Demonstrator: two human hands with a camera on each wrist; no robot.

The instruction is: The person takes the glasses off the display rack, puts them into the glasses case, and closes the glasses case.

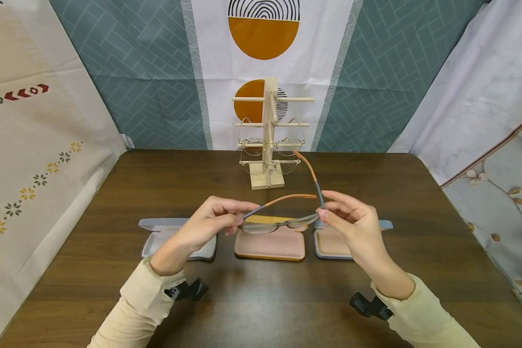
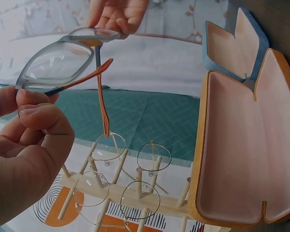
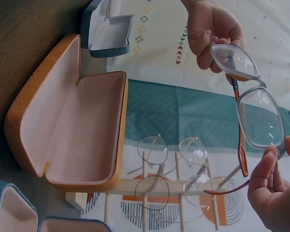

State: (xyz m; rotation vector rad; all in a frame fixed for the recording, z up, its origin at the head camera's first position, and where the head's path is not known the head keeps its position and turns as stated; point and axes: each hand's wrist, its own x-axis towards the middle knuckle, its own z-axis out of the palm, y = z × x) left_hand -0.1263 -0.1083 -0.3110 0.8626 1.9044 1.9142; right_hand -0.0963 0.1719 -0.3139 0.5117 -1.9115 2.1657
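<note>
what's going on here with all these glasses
A person is holding a pair of grey-framed glasses up above the table, with the left hand pinching one side and the right hand the other. Three open glasses cases lie in a row on the table, and two wire-rimmed pairs sit on the wooden stand behind them.

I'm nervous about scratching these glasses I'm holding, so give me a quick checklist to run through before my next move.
1. Glasses held at both ends: ok; your left hand pinches one end, your right hand the other.
2. Temples folded, in case they go in a case: not ok; both are open.
3. Middle case open and empty: ok.
4. Stand upright, top pegs bare: ok.
5. Lenses clean: cannot tell.
</note>
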